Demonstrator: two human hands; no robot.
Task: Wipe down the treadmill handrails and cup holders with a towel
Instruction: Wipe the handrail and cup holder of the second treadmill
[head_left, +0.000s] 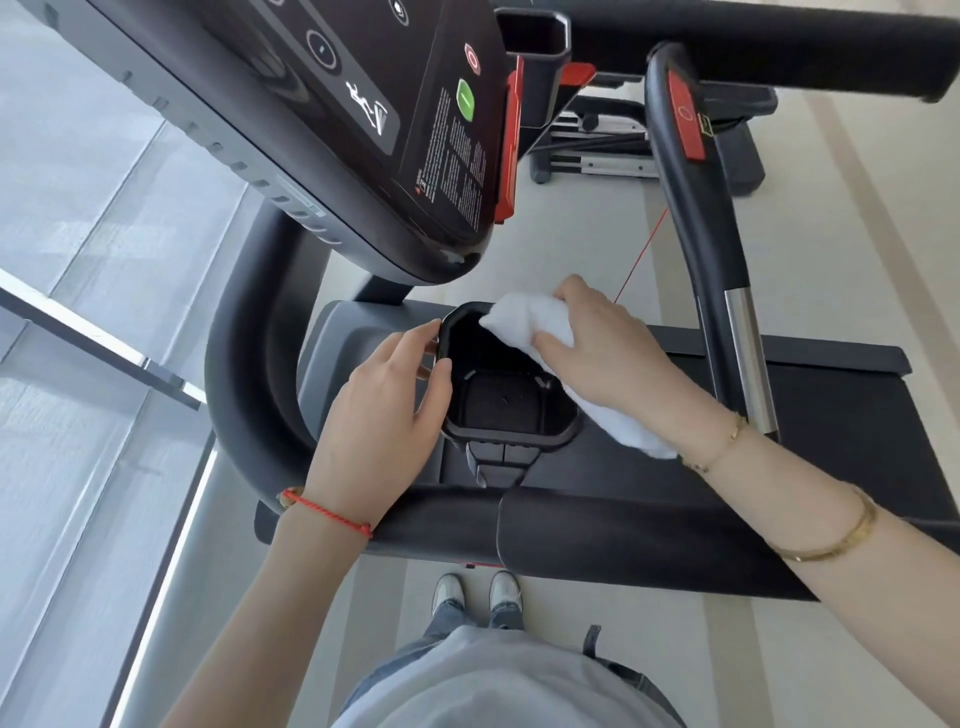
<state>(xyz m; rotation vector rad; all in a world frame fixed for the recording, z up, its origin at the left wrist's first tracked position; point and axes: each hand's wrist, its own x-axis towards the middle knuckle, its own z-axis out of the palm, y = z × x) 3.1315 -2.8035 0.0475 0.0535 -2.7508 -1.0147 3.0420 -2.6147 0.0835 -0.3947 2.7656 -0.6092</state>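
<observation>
We count one cup holder (506, 395), black, octagonal in outline, sitting just below frame centre. One white towel (524, 325), bunched, lies across its rim from 12 to 4 o'clock, its tail trailing down toward the wrist.

Right hand (605, 353): fingers curled closed around the towel, thumb pressed on top; the wad touches the holder's far-right rim. Left hand (387, 400): at 9 o'clock of the holder, fingers loosely bent, fingertips (434, 332) and thumb resting on the left rim, steadying it; it grasps nothing else.

One padded handrail (597, 540) runs across at 6 o'clock of the holder, under both forearms. One second upright rail (698, 218) with a chrome section stands at 2 o'clock. One console (363, 104) at 11 o'clock carries one green button (465, 100) and one red button (472, 58).

Wrist items: one red cord bracelet (327, 512), left; two gold bracelets (831, 540), right. Two shoes (478, 592) at 6 o'clock.
</observation>
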